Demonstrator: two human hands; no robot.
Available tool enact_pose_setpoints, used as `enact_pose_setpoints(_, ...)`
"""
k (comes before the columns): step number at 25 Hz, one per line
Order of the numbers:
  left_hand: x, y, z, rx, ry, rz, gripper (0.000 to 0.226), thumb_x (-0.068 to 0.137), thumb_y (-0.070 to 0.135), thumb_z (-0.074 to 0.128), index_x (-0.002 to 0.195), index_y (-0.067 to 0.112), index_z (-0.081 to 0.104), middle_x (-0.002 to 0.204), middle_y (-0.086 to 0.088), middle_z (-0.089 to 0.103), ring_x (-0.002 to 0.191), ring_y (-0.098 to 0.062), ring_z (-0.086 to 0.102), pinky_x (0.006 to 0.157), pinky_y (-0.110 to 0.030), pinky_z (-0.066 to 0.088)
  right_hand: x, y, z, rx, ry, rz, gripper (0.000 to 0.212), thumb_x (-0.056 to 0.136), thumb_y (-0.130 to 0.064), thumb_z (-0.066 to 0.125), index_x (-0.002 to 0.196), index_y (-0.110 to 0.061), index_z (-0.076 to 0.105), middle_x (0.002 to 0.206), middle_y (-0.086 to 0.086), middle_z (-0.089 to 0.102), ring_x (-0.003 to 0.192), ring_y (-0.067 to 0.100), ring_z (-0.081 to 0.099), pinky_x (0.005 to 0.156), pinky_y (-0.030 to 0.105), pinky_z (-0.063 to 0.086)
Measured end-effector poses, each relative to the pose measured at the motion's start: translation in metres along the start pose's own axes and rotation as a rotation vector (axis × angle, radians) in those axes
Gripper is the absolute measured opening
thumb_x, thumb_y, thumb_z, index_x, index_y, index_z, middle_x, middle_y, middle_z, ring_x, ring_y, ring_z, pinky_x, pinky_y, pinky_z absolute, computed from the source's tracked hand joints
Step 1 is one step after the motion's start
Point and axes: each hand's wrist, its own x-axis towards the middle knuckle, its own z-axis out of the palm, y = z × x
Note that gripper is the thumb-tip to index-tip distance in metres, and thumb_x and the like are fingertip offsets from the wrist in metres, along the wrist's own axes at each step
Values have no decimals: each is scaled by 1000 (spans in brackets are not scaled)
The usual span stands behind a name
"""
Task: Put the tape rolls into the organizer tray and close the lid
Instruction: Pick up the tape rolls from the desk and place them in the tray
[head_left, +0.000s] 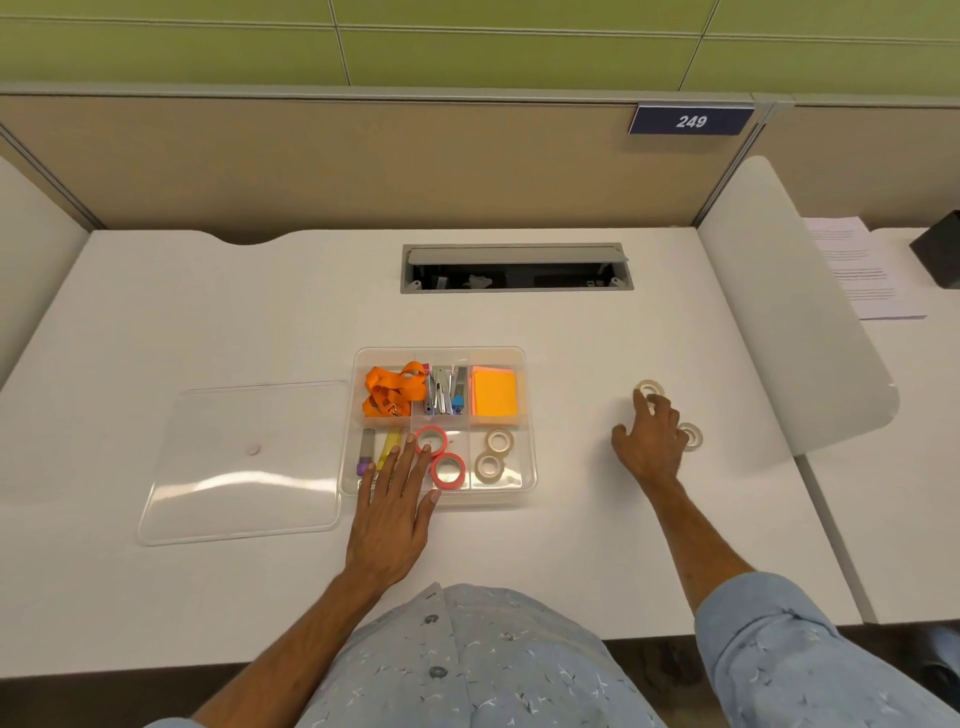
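Observation:
A clear organizer tray sits mid-desk. Its front middle compartment holds two red tape rolls; its front right compartment holds two beige tape rolls. My left hand lies flat over the tray's front left part, fingers spread, holding nothing. To the right on the desk lie two more pale tape rolls: one at my right hand's fingertips, the other just right of the hand. My right hand has its fingers on the far roll, not closed round it. The clear lid lies flat left of the tray.
Back compartments hold an orange lanyard, staplers and orange sticky notes; markers lie front left. An open cable hatch is behind. A white divider panel stands right, with papers beyond it.

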Motion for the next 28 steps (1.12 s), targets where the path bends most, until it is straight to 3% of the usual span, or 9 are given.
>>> enact_pose_setpoints(5,0,0,-2,-1,0,0,68,113,63,17,173,30,20,181,4,16,169,-21,12,136,-57,12,9,0,9,-47,21,41,65,79,-15,70,140,-3,51,141,19,51,125,42,49,93,60,45)
enact_pose_setpoints(9,0,2,-4,-2,-3,1,68,113,62,18,173,29,20,181,4,16,169,-20,12,136,-56,11,-8,-8,20,-80,139,-67,47,75,-8,67,121,-5,58,127,14,58,112,37,55,86,52,48)
enact_pose_setpoints(14,0,5,-7,-15,-6,2,70,113,64,12,173,28,21,181,1,20,168,-25,16,135,-59,14,-32,-17,29,-27,108,-149,24,84,-9,69,107,-13,63,118,7,61,104,33,60,79,46,48)
enact_pose_setpoints(18,-1,5,-7,-27,-7,2,71,113,64,12,173,28,22,181,1,20,168,-25,17,134,-62,15,-50,-30,25,81,85,-173,23,86,-19,70,108,-19,63,111,2,64,101,30,60,78,43,45)
enact_pose_setpoints(21,0,5,-8,-25,-9,2,70,113,64,13,173,28,22,181,1,20,168,-25,18,134,-63,17,-62,-44,18,185,110,-196,30,91,-34,66,119,-25,60,110,-2,67,102,25,60,80,42,45)
enact_pose_setpoints(24,0,5,-9,-23,-7,4,71,112,65,11,173,28,22,181,1,20,168,-25,17,133,-63,19,-75,-61,8,227,151,-327,47,94,-42,67,136,-24,60,121,-4,66,109,19,58,86,41,44)
enact_pose_setpoints(28,-1,6,-8,-31,1,0,72,112,66,11,172,27,23,181,1,21,168,-25,17,134,-63,18,-94,-79,2,220,115,-527,45,95,-50,64,132,-25,64,122,-3,64,110,18,57,93,41,46)
